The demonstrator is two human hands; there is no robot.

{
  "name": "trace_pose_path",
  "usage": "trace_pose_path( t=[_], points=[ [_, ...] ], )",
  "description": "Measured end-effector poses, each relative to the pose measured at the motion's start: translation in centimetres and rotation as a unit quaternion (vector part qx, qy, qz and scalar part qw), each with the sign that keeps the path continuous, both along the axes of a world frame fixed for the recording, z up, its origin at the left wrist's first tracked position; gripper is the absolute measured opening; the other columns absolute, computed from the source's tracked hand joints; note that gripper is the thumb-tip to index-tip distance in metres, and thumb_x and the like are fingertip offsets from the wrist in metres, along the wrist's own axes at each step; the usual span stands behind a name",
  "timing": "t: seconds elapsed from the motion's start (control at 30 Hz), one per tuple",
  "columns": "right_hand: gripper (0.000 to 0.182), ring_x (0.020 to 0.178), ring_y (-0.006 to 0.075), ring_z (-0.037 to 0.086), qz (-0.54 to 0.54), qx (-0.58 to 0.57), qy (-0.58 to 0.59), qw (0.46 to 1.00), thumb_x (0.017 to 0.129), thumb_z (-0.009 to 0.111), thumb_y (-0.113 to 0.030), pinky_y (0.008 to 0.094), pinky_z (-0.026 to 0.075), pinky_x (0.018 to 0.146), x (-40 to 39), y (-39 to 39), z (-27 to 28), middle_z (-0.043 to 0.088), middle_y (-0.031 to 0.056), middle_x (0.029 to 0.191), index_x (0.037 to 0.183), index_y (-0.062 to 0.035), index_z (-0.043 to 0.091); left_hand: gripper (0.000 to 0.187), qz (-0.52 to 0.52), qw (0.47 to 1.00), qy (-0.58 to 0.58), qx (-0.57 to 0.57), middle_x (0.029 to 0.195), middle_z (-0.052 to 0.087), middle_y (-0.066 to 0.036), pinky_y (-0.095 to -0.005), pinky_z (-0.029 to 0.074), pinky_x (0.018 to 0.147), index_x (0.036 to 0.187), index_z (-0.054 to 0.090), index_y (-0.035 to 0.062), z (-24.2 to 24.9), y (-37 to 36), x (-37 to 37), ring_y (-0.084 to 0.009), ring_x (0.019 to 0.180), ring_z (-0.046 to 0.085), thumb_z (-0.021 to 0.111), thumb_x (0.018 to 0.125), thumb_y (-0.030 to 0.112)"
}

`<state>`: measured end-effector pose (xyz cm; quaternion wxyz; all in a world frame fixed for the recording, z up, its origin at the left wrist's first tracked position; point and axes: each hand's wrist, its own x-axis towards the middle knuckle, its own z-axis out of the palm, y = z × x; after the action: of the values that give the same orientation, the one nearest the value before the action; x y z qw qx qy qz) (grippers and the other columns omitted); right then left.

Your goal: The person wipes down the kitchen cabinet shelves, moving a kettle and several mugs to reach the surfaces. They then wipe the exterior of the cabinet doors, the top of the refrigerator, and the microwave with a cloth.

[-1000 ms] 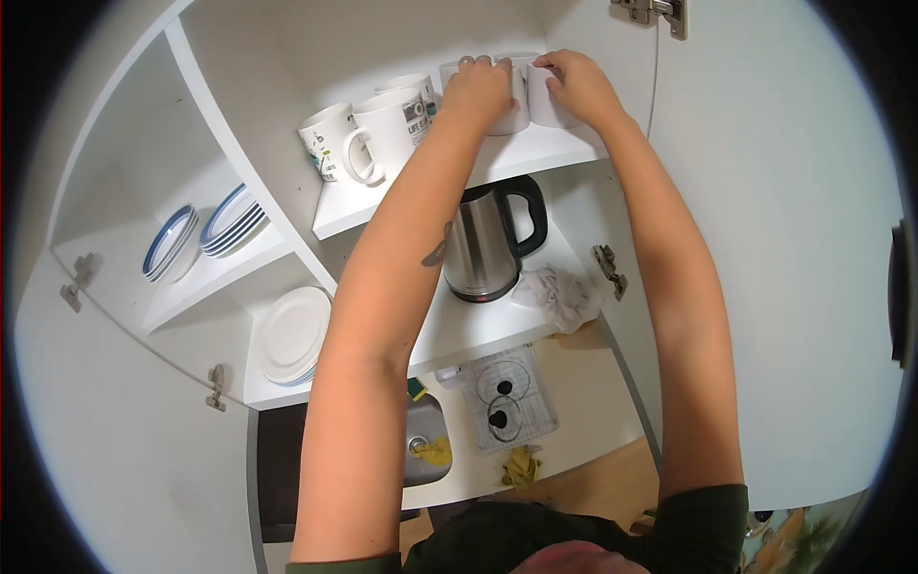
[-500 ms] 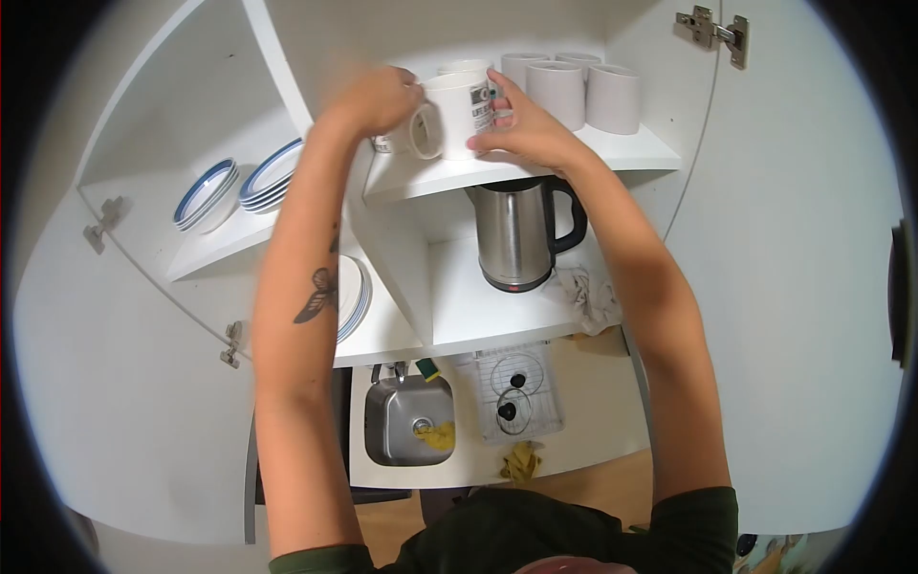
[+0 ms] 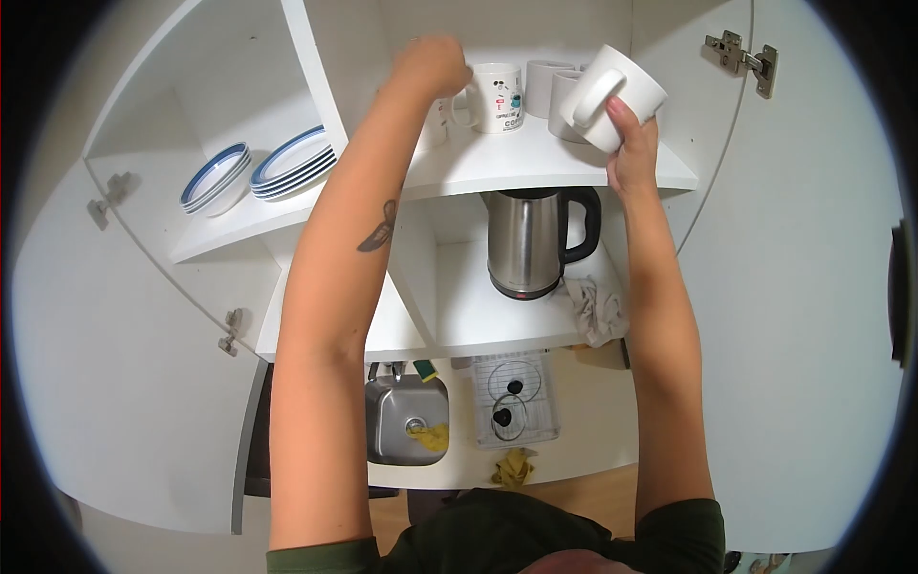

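My right hand (image 3: 635, 148) grips a white mug (image 3: 622, 94), tilted with its handle toward the left, in front of the plain mugs at the right of the upper shelf. My left hand (image 3: 432, 67) is raised over the left part of that shelf, blurred, its fingers hidden behind its back. Beside it stands a printed mug (image 3: 498, 99) with its handle to the left. Another printed mug (image 3: 433, 127) is partly covered by my left forearm. Plain greyish mugs (image 3: 566, 105) stand behind the held mug.
A steel kettle (image 3: 523, 244) and a crumpled cloth (image 3: 595, 311) occupy the lower shelf. Blue-rimmed bowls (image 3: 216, 182) and plates (image 3: 292, 163) are at left. Below are a sink (image 3: 406, 442) and a rack with lids (image 3: 535, 421). Open cabinet doors flank both sides.
My right hand has moved right with the white mug, which is now tilted. My left hand has moved right and up, away from the mug. The printed mug behind has come into view.
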<state>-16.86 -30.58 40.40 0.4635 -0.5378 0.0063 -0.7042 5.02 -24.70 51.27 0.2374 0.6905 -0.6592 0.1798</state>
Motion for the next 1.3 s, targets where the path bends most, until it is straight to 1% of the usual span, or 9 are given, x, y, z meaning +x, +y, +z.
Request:
trace_pose_path(
  t=[0.1,0.27,0.4,0.47,0.53,0.6,0.7,0.9,1.3],
  points=[
    [0.065,0.105,0.0198,0.054,-0.015,0.004,-0.037,0.999,0.073,0.076,-0.020,0.0326,0.044,0.093,-0.4,-0.4,-0.9,0.054,0.0126,0.112,0.123,0.0016,0.042,0.033,0.141,0.965,-0.177,0.131,0.119,0.061,-0.011,-0.0424,0.041,0.093,0.101,0.068,0.0038,-0.6,-0.3,-0.7,-0.0295,0.119,0.050,0.057,0.081,0.027],
    [0.064,0.106,0.0211,0.053,-0.041,-0.016,-0.043,0.998,0.074,0.074,-0.022,0.0336,0.043,0.095,0.0,-0.5,-0.8,0.053,0.0132,0.114,0.124,0.0017,0.041,0.032,0.075,0.948,-0.293,-0.096,0.107,0.062,-0.015,-0.0444,0.043,0.089,0.089,0.070,0.0019,-4.4,-1.8,0.9,-0.0303,0.114,0.051,0.064,0.076,0.031],
    [0.064,0.103,0.0190,0.053,-0.086,-0.038,-0.042,0.995,0.072,0.076,-0.026,0.0313,0.043,0.091,0.2,-0.5,-0.9,0.054,0.0126,0.111,0.121,0.0018,0.044,0.035,0.042,0.967,-0.233,-0.097,0.107,0.064,-0.014,-0.0416,0.046,0.083,0.085,0.068,0.0004,-5.7,-0.3,-0.9,-0.0335,0.105,0.056,0.065,0.079,0.035],
    [0.064,0.103,0.0188,0.053,-0.091,-0.036,-0.041,0.994,0.073,0.076,-0.027,0.0312,0.043,0.091,0.2,-0.6,-0.9,0.054,0.0126,0.110,0.121,0.0021,0.045,0.038,0.023,0.997,0.025,-0.068,0.102,0.064,-0.016,-0.0413,0.049,0.072,0.079,0.067,-0.0002,-7.2,0.0,-1.7,-0.0337,0.087,0.061,0.062,0.083,0.038],
    [0.064,0.102,0.0186,0.053,-0.098,-0.033,-0.033,0.994,0.073,0.076,-0.028,0.0311,0.042,0.091,0.0,-0.6,-1.2,0.054,0.0125,0.110,0.120,0.0024,0.045,0.043,0.013,0.998,0.063,-0.023,0.093,0.064,-0.013,-0.0381,0.049,0.066,0.080,0.063,0.0000,-7.8,-0.3,-1.5,-0.0275,0.073,0.062,0.057,0.088,0.042],
    [0.066,0.108,0.0221,0.052,-0.099,-0.043,-0.007,0.994,0.075,0.071,-0.021,0.0343,0.041,0.097,-0.2,-0.7,-1.1,0.050,0.0137,0.115,0.126,0.0042,0.038,0.042,-0.124,0.887,0.443,0.034,0.077,0.061,-0.011,-0.0349,0.050,0.068,0.080,0.059,-0.0014,-8.5,-0.4,-1.7,-0.0186,0.063,0.061,0.050,0.094,0.037],
    [0.063,0.102,0.0185,0.053,-0.109,-0.046,-0.033,0.992,0.073,0.075,-0.029,0.0312,0.042,0.091,0.0,-0.6,-1.0,0.054,0.0122,0.109,0.119,0.0023,0.046,0.039,-0.225,0.803,0.552,0.005,0.069,0.055,-0.006,-0.0299,0.047,0.063,0.079,0.053,0.0008,-9.8,0.0,-2.7,-0.0139,0.056,0.055,0.046,0.097,0.035],
    [0.064,0.103,0.0197,0.052,-0.132,-0.043,-0.049,0.989,0.073,0.075,-0.029,0.0323,0.041,0.093,0.0,-1.1,-1.2,0.054,0.0124,0.110,0.120,0.0021,0.045,0.033,-0.234,0.910,0.332,-0.089,0.065,0.052,-0.004,-0.0273,0.041,0.058,0.080,0.051,0.0006,-10.4,4.6,-2.6,-0.0130,0.059,0.048,0.047,0.097,0.028],
    [0.063,0.110,0.0215,0.050,-0.171,-0.044,-0.068,0.982,0.076,0.072,-0.020,0.0343,0.037,0.099,0.2,-0.7,-1.3,0.051,0.0139,0.118,0.125,0.0031,0.040,0.028,-0.286,0.927,0.175,-0.167,0.074,0.045,-0.013,-0.0336,0.038,0.060,0.086,0.050,-0.0013,-13.1,12.5,-2.5,-0.0265,0.065,0.044,0.055,0.093,0.026]
  ],
)
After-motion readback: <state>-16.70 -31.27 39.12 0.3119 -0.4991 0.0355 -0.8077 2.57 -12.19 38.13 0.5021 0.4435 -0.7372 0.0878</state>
